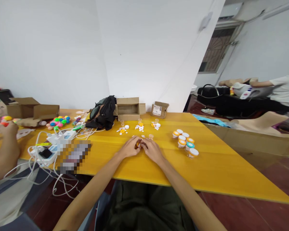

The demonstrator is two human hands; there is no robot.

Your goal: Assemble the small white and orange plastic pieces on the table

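Both my hands meet on the yellow table [214, 166], near its front edge. My left hand [131, 147] and my right hand [152, 149] have their fingers curled together around a small orange piece [138, 144], too small to name. Just beyond the hands lie scattered small white and orange caps and clear little jars [140, 127]. To the right stands a cluster of several small jars with white, orange and teal lids [186, 140].
A black bag [103, 112] and open cardboard boxes [128, 108] sit at the table's far edge. At left are colourful balls [59, 121], white cables and a power strip [48, 146], and another person's hand [5, 134]. A person sits at far right.
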